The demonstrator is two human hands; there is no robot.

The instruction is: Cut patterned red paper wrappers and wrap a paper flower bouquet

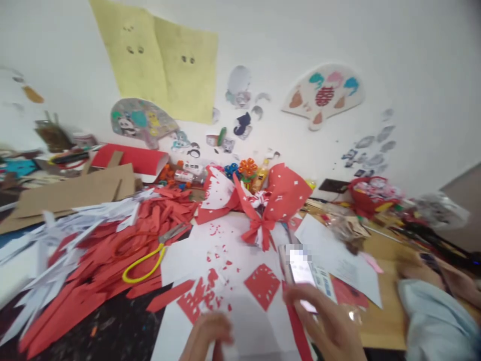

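Note:
My left hand (210,331) is low over the white paper (259,331), slightly blurred. Its fingers are bent, with a gap to the thumb and nothing visible between them. A red paper square with cut-out holes (263,286) lies flat on the white paper between my hands. Left of it is a red paper cutting (201,296) among small scraps. My right hand (330,326) is over the lower end of a phone (300,268) with a lit screen. Its fingers are apart, and I cannot tell whether they touch the phone.
Yellow-handled scissors (150,265) rest on heaped red paper strips (93,271). Behind the white paper stand red cut-paper bundles (289,188). Brown cardboard (71,195) lies at left. At right, another person's light blue sleeve (436,316) and hand (417,265) reach over the wooden table.

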